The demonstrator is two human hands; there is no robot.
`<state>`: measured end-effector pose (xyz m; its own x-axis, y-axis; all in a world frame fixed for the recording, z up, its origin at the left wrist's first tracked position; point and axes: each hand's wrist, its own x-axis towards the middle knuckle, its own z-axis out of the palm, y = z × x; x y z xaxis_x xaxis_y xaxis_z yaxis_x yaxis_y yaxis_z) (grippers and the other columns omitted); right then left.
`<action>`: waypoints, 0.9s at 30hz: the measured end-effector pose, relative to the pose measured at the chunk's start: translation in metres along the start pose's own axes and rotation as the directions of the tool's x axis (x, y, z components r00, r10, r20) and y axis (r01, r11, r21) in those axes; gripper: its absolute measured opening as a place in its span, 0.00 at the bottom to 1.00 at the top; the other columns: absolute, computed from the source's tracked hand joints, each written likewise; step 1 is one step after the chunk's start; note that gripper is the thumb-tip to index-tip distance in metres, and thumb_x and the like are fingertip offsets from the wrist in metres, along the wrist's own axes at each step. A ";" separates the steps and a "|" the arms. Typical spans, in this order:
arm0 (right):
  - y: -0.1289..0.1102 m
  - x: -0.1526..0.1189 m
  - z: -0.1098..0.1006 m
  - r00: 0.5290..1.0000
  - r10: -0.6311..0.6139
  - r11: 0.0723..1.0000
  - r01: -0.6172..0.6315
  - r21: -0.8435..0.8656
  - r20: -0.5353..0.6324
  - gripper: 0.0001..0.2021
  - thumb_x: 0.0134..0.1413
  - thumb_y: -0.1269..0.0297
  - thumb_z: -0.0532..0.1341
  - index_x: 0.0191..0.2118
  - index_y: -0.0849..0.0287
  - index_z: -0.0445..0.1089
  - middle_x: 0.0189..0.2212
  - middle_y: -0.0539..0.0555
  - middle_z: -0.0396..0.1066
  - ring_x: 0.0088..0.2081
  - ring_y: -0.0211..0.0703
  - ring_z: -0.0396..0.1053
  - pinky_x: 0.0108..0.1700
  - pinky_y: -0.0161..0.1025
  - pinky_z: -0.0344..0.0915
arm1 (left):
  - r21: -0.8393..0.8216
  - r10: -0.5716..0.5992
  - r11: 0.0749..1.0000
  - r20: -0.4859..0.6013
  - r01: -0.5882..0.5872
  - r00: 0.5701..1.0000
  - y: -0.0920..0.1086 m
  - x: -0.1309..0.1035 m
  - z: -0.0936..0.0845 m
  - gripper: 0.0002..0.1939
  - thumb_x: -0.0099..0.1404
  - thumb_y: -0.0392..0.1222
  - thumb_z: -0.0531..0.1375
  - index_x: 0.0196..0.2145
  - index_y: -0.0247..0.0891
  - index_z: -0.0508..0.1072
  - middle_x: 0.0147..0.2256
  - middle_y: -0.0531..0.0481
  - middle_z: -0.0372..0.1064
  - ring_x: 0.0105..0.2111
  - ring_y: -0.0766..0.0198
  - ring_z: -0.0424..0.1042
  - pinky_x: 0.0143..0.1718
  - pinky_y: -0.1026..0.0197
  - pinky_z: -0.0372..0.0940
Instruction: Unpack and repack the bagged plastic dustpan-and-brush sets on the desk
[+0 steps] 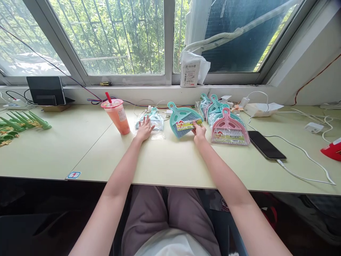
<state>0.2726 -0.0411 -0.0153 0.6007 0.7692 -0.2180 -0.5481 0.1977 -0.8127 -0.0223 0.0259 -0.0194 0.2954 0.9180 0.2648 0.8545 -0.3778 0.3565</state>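
My right hand [199, 131] grips the lower right edge of a teal dustpan [183, 113], which is tilted with its handle up and to the left. A brush with grey-blue bristles nests in it, and a yellow label lies across the front. My left hand [145, 128] rests with fingers spread on a clear plastic-wrapped dustpan set [158, 123], whose teal handle shows above my fingers. To the right stand a wrapped pink dustpan set [229, 131] and several teal ones [214, 105] behind it.
A tilted pink drink cup [117, 116] with a red straw stands left of my left hand. A charging phone [266, 145] lies at right, its white cable looping near the table edge. Green plastic pieces [25, 121], a tablet [45, 91] and a red object [333, 150] sit farther out.
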 end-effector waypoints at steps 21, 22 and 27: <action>0.003 -0.015 0.011 0.956 -0.157 0.936 0.224 -0.273 0.247 0.22 0.44 0.62 0.73 0.45 0.53 0.66 0.40 0.49 0.74 0.39 0.38 0.73 0.39 0.35 0.74 | -0.938 -0.171 0.345 -0.020 0.041 0.985 0.084 -0.017 -0.006 0.23 0.66 0.57 0.61 0.51 0.41 0.69 0.43 0.45 0.73 0.38 0.59 0.75 0.32 0.60 0.72; 0.002 -0.011 0.008 0.953 -0.220 0.899 0.280 -0.336 0.206 0.23 0.44 0.64 0.72 0.47 0.52 0.65 0.41 0.49 0.73 0.40 0.39 0.73 0.41 0.36 0.73 | -0.935 -0.202 0.354 -0.045 0.030 0.978 0.081 -0.015 -0.006 0.21 0.66 0.57 0.60 0.50 0.41 0.69 0.43 0.45 0.73 0.37 0.60 0.74 0.32 0.61 0.71; -0.002 0.009 -0.012 0.788 -0.498 0.402 0.580 -0.709 0.362 0.17 0.46 0.75 0.65 0.43 0.54 0.69 0.44 0.55 0.68 0.49 0.48 0.66 0.55 0.47 0.64 | -0.913 -0.347 0.408 -0.162 -0.006 0.924 0.065 -0.006 -0.004 0.21 0.69 0.58 0.55 0.50 0.40 0.69 0.40 0.46 0.71 0.35 0.62 0.72 0.33 0.61 0.69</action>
<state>0.2859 -0.0417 -0.0224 0.5353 0.7279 0.4284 0.5401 0.0949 -0.8362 0.0299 -0.0048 0.0056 -0.0923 0.9596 0.2659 -0.0428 -0.2707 0.9617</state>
